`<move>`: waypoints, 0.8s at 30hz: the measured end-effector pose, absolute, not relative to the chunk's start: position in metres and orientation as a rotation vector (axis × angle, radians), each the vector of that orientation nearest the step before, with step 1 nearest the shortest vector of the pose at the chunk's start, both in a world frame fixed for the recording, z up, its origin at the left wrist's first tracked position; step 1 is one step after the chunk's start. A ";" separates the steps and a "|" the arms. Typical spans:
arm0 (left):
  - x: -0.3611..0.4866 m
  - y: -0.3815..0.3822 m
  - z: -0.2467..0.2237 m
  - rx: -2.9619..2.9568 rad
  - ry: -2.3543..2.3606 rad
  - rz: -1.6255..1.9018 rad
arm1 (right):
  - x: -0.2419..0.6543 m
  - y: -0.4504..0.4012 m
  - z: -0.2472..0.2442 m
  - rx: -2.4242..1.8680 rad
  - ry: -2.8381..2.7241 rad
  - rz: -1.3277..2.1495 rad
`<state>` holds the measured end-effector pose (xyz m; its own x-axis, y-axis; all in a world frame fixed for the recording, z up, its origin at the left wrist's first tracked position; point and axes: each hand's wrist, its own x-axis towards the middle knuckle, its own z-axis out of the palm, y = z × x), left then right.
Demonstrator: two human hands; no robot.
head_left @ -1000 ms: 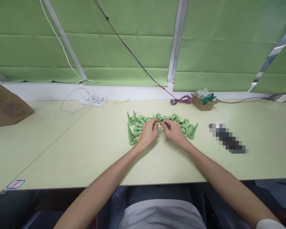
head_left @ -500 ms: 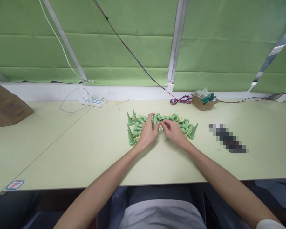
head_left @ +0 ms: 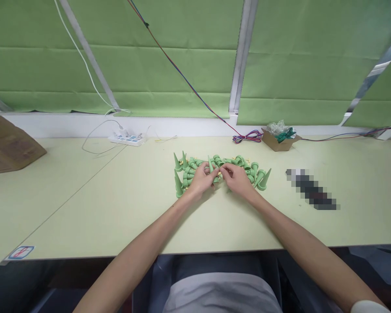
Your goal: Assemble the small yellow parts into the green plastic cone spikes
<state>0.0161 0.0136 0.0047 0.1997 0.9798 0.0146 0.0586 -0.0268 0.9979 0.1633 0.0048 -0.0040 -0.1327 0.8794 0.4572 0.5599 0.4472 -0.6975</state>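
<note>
Gripping green cone (head_left: 210, 164) in left hand (head_left: 200, 179), tip toward 12 o'clock | pinching yellow piece (head_left: 219, 173) in right hand (head_left: 237, 177), at cone's 4 o'clock | amid more green cones (head_left: 179, 186), 9 through 3 o'clock

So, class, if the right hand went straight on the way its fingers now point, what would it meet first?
Probably the green cone held in the left hand: the right hand points toward it, with a small yellow piece at its fingertips. Depth is unclear in this single view.
</note>
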 end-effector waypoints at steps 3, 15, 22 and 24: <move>0.016 0.012 0.007 1.289 1.067 1.033 | 0.164 0.005 -0.004 -1.232 -1.813 0.471; 0.017 0.010 0.012 1.194 1.027 1.013 | 0.163 0.006 -0.006 -1.189 -1.784 0.521; 0.017 0.010 0.012 1.160 1.022 1.000 | 0.163 0.007 -0.007 -1.172 -1.779 0.550; 0.017 0.011 0.011 1.144 1.024 0.999 | 0.163 0.007 -0.008 -1.168 -1.778 0.557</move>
